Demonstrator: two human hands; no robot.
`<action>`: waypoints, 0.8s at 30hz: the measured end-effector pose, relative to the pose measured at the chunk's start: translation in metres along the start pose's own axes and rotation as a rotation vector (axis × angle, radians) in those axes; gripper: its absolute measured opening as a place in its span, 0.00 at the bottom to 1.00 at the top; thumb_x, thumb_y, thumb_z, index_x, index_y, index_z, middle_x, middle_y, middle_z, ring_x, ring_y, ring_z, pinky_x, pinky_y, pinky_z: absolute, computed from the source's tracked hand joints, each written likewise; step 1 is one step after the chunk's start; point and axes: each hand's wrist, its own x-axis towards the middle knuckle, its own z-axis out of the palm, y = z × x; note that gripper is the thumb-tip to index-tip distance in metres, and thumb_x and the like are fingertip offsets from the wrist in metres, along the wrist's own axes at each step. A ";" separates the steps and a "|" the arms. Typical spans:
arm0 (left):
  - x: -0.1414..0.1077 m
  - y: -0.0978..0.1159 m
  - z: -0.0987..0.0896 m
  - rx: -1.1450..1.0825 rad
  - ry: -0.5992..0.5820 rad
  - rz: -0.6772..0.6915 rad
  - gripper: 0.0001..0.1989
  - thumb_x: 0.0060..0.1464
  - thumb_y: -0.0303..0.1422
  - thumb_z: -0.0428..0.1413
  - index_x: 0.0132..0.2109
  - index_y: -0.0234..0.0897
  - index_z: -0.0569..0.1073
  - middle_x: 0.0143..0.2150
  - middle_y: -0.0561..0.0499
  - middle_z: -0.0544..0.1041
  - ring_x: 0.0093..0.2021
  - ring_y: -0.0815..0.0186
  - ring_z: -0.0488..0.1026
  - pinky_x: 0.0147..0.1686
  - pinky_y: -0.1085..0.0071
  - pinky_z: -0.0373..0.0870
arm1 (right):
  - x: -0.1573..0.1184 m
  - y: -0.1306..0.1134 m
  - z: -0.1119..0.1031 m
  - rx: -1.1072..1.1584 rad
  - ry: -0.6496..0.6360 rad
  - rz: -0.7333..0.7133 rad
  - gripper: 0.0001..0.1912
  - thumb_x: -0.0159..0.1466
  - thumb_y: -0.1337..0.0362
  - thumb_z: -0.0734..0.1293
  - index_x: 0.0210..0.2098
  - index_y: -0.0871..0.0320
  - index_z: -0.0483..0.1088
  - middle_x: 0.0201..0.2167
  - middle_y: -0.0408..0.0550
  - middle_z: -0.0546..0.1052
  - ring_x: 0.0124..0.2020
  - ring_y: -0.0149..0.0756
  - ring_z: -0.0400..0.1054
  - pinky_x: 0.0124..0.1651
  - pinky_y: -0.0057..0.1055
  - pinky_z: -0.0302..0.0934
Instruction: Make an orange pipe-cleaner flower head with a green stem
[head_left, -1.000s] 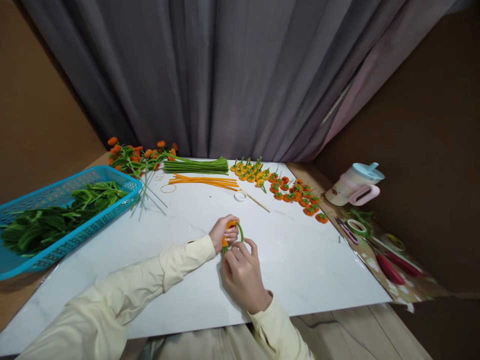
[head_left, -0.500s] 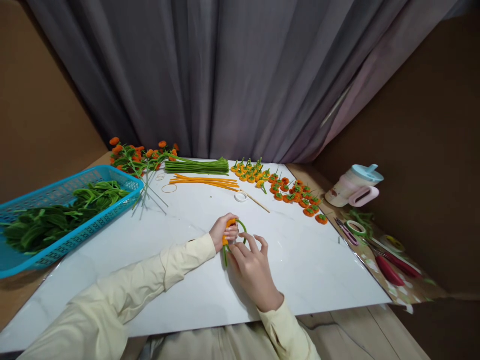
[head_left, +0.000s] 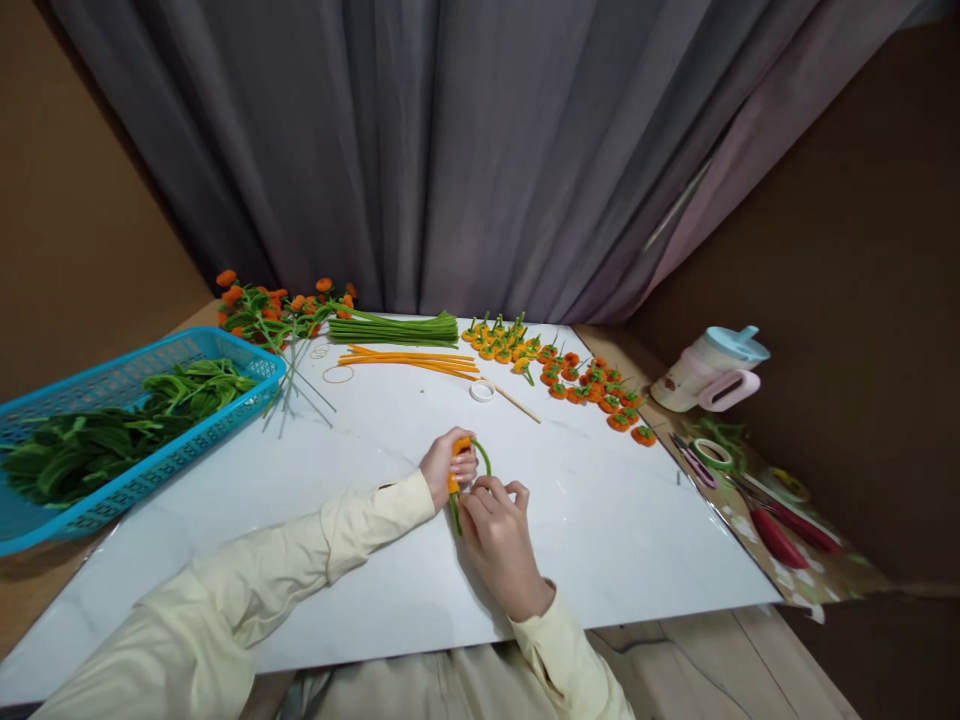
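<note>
Near the middle of the white board, my left hand (head_left: 448, 468) is closed round a bent orange fuzzy piece (head_left: 454, 482). A green fuzzy stem (head_left: 484, 455) arcs out to the right of that hand, and a green end hangs below it. My right hand (head_left: 499, 530) is just right of and below my left hand, its thumb and fingers drawn together at the green stem. What lies between those fingertips is partly hidden.
A blue basket (head_left: 150, 475) of green leaves is at left. Green stems (head_left: 394, 331), orange stems (head_left: 409, 362), flower heads (head_left: 592, 380) and a white ring (head_left: 482, 391) lie ahead. A cup (head_left: 709, 370), scissors (head_left: 697, 465) and red-handled tools (head_left: 780, 538) are at right.
The fingers of my right hand have drawn closer together and curled in toward the green stem. My left hand keeps its hold; the lower green end has tilted slightly right.
</note>
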 end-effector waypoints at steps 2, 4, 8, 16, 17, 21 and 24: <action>0.001 -0.001 0.000 0.022 -0.019 0.036 0.12 0.48 0.34 0.48 0.20 0.36 0.58 0.10 0.63 0.47 0.10 0.79 0.41 0.10 0.80 0.41 | 0.001 0.003 -0.002 0.008 0.000 0.014 0.12 0.64 0.73 0.57 0.24 0.61 0.64 0.24 0.45 0.70 0.37 0.35 0.63 0.41 0.35 0.45; 0.003 0.001 0.000 0.062 -0.061 0.057 0.12 0.49 0.36 0.48 0.22 0.35 0.61 0.10 0.61 0.51 0.10 0.78 0.45 0.11 0.80 0.45 | 0.002 0.010 -0.007 0.031 -0.022 -0.003 0.11 0.63 0.74 0.58 0.26 0.60 0.65 0.24 0.45 0.71 0.40 0.36 0.63 0.42 0.36 0.45; 0.005 0.010 -0.002 0.189 -0.201 0.030 0.16 0.48 0.40 0.52 0.27 0.28 0.71 0.17 0.49 0.69 0.19 0.71 0.66 0.22 0.76 0.63 | 0.002 0.034 -0.026 0.046 -0.067 -0.054 0.09 0.61 0.75 0.59 0.30 0.58 0.67 0.27 0.43 0.73 0.48 0.40 0.61 0.49 0.40 0.42; 0.009 0.015 -0.014 0.414 -0.324 -0.016 0.14 0.45 0.34 0.60 0.33 0.23 0.76 0.29 0.40 0.77 0.17 0.75 0.65 0.15 0.78 0.57 | -0.001 0.056 -0.044 -0.001 -0.051 -0.056 0.11 0.60 0.75 0.60 0.31 0.55 0.69 0.29 0.43 0.74 0.50 0.41 0.61 0.52 0.44 0.41; 0.010 0.014 -0.016 0.420 -0.317 -0.012 0.14 0.46 0.35 0.60 0.32 0.23 0.75 0.30 0.40 0.77 0.17 0.76 0.65 0.15 0.79 0.58 | -0.001 0.054 -0.043 -0.003 -0.043 -0.048 0.10 0.61 0.75 0.60 0.31 0.55 0.69 0.29 0.43 0.74 0.50 0.40 0.61 0.53 0.44 0.41; 0.010 0.011 -0.016 0.407 -0.269 0.035 0.14 0.46 0.36 0.61 0.32 0.25 0.75 0.32 0.41 0.77 0.22 0.74 0.69 0.24 0.79 0.67 | 0.000 0.044 -0.037 0.018 0.002 0.002 0.11 0.63 0.73 0.58 0.29 0.58 0.68 0.26 0.45 0.73 0.47 0.40 0.64 0.53 0.43 0.44; 0.008 0.009 -0.013 0.393 -0.232 0.062 0.14 0.45 0.37 0.61 0.31 0.26 0.75 0.30 0.44 0.77 0.22 0.75 0.69 0.25 0.80 0.68 | 0.000 0.037 -0.032 0.019 0.045 0.039 0.12 0.63 0.73 0.57 0.27 0.58 0.68 0.25 0.45 0.72 0.45 0.39 0.65 0.53 0.43 0.46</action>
